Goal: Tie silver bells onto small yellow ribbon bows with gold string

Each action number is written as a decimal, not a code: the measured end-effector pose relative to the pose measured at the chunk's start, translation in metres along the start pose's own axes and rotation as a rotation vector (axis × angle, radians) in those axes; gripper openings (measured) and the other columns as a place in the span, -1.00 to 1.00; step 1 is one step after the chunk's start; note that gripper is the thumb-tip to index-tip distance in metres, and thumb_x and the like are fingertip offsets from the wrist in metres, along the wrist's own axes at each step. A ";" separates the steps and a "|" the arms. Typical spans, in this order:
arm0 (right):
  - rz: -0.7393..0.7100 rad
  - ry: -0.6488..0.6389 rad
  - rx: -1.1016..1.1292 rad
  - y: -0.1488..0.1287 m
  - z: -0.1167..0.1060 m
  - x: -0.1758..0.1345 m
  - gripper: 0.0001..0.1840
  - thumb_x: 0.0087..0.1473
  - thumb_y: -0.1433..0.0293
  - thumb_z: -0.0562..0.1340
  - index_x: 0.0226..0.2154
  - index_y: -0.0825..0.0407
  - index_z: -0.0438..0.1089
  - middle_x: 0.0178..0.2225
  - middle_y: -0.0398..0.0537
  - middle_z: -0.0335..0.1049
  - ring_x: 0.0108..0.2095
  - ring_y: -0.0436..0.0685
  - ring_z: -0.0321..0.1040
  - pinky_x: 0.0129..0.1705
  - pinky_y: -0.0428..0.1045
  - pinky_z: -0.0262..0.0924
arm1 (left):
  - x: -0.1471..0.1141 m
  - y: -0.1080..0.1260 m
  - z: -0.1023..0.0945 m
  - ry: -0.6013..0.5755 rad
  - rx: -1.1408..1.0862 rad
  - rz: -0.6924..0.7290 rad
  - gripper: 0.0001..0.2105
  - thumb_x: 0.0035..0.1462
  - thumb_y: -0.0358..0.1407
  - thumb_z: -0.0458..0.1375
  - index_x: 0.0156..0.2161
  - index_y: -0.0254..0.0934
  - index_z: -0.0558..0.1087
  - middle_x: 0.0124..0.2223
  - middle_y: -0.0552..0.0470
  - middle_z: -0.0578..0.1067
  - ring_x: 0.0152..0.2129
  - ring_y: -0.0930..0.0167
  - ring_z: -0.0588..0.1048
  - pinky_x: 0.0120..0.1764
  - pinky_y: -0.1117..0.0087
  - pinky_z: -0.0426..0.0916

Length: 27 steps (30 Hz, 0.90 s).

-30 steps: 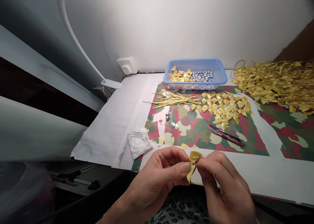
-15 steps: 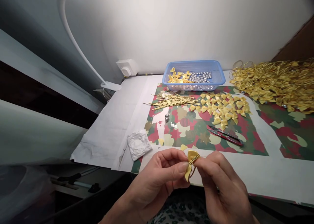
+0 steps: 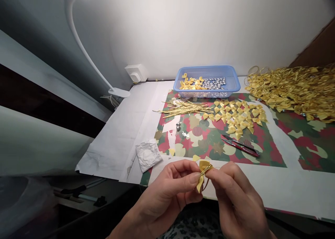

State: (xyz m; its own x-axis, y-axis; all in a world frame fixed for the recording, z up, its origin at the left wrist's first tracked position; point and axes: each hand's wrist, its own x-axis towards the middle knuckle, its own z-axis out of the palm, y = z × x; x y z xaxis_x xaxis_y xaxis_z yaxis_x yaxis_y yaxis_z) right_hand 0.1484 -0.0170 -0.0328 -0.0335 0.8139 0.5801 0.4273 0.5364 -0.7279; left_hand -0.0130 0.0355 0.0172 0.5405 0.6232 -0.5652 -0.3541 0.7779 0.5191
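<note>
Between my hands, above the table's near edge, is a yellow ribbon bow (image 3: pixel 204 166) with gold cord across its middle. My left hand (image 3: pixel 172 186) pinches the bow between thumb and forefinger. On the other side, my right hand (image 3: pixel 237 193) is closed with its fingertips on the gold cord (image 3: pixel 207 169) at the bow's middle. A loop of cord hangs below the bow, partly hidden by the fingers. Beyond the hands lie several yellow bows (image 3: pixel 235 115), a bundle of gold cords (image 3: pixel 187 109) and small silver bells (image 3: pixel 178 126).
Red-handled thread snips (image 3: pixel 240 146) lie to the right on the camouflage-patterned sheet (image 3: pixel 206 137). A blue basket (image 3: pixel 206 93) at the back holds bows and silver bells. A large heap of finished-looking yellow bows (image 3: pixel 295 92) is at right. Folded tissue (image 3: pixel 148 155) and a white lamp (image 3: pixel 89 62) are left.
Both hands keep almost the same grip on the bow and cord. The bow has shifted very slightly left, and the whole view has moved a little.
</note>
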 end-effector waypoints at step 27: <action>0.057 0.027 0.084 0.002 0.005 -0.002 -0.61 0.17 0.73 0.08 -0.06 0.07 0.38 -0.36 -0.12 0.23 -0.37 -0.03 0.26 -0.36 -0.10 0.24 | -0.001 -0.003 0.000 -0.018 -0.076 -0.076 -0.91 0.01 -0.49 0.37 -0.35 -0.49 0.58 -0.47 0.01 0.49 -0.57 0.58 0.46 -0.45 0.60 0.47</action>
State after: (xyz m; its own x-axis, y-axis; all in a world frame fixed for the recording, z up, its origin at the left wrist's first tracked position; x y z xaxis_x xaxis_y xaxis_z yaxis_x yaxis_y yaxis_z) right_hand 0.1452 -0.0164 -0.0374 0.0137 0.8379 0.5457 0.3503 0.5072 -0.7874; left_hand -0.0125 0.0323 0.0160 0.5813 0.5614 -0.5889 -0.3679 0.8270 0.4251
